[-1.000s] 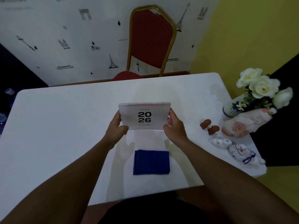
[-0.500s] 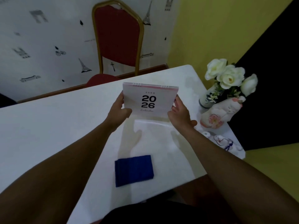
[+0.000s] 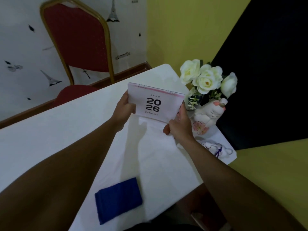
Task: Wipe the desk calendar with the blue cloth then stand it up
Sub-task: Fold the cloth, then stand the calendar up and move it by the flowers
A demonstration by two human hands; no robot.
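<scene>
The desk calendar (image 3: 155, 102), white with a pink top band and "2026" in black, stands upright on the white table (image 3: 66, 127) towards its far right. My left hand (image 3: 124, 109) grips its left edge. My right hand (image 3: 180, 125) pinches its lower right corner, where a base flap lies flat on the table. The blue cloth (image 3: 117, 200) lies folded near the table's front edge, apart from both hands.
A vase of white flowers (image 3: 208, 80), a white figurine with pink flowers (image 3: 208, 117) and small white ornaments (image 3: 216, 150) crowd the table's right edge beside the calendar. A red chair with a gold frame (image 3: 78, 40) stands behind the table.
The view has swung so the calendar and hands sit further right, close to the vase. My right hand has dropped from the calendar's right edge to its lower corner. The cloth has not moved.
</scene>
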